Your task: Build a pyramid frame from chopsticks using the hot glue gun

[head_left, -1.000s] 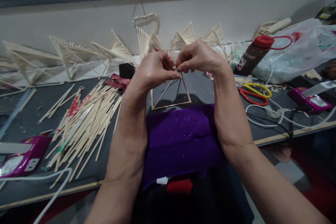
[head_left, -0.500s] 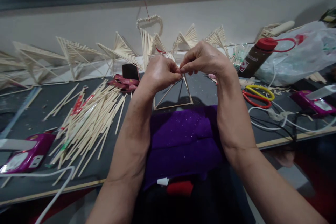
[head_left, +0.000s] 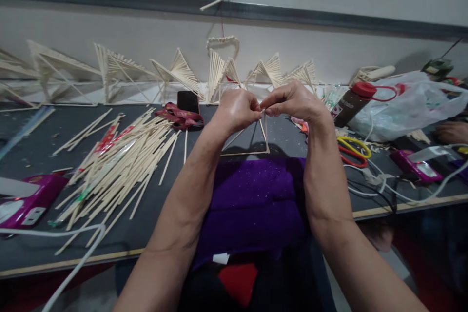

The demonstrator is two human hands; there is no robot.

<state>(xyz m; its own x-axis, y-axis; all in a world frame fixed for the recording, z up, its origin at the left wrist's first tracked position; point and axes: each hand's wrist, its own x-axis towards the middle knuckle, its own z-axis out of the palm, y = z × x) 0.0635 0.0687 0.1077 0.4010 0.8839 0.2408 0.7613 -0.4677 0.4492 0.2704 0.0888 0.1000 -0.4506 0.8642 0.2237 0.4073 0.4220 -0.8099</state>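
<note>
A small frame of thin wooden sticks [head_left: 265, 136] stands on the dark table in front of me, its sloping sticks rising to a top corner. At that corner my left hand [head_left: 239, 109] and my right hand [head_left: 292, 102] meet, fingertips pinched together on the frame. My fingers cover the joint itself. Below the hands lies a folded purple cloth [head_left: 258, 204] at the table's front edge. To the left is a spread pile of loose wooden sticks [head_left: 120, 175], some in red-printed plastic wrap.
Finished fan-shaped stick models [head_left: 179, 73] line the wall. At right stand a brown bottle with red lid [head_left: 351, 105], a plastic bag [head_left: 395, 107], scissors with red and yellow handles [head_left: 354, 148] and a purple device [head_left: 415, 165] with cables. Another person's hand [head_left: 453, 132] shows far right.
The view has turned slightly, so the background sits differently. Both hands stay pinched at the frame's top corner. Another person's hand has come into view at the far right.
</note>
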